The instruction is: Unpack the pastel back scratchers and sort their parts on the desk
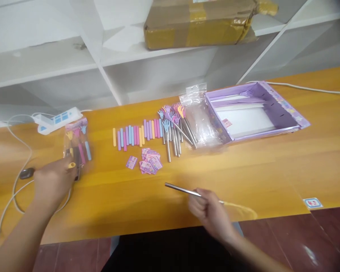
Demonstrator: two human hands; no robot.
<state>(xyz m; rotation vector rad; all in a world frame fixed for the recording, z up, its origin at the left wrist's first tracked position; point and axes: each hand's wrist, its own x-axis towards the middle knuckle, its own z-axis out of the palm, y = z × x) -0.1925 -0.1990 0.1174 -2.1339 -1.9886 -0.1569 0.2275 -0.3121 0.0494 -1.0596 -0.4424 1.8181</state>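
My right hand [208, 212] is closed around a thin metal rod [181, 189] whose free end points left over the wooden table [272, 166]; a blurred yellow tip trails to the right of the hand. My left hand [55, 180] rests at the table's left on a clear bag of small back-scratchers [78, 145], fingers curled on its lower end beside a yellow grip. In the middle lie a row of coloured grips [136, 135], a pile of metal scratchers with hand-shaped heads [174, 126] and several small purple cards [149, 161].
An open purple box [274, 113] stands at the right with clear plastic bags [200, 117] beside it. A white power strip [58, 119] and its cable lie at the left. White shelves behind hold a taped cardboard parcel [198, 22].
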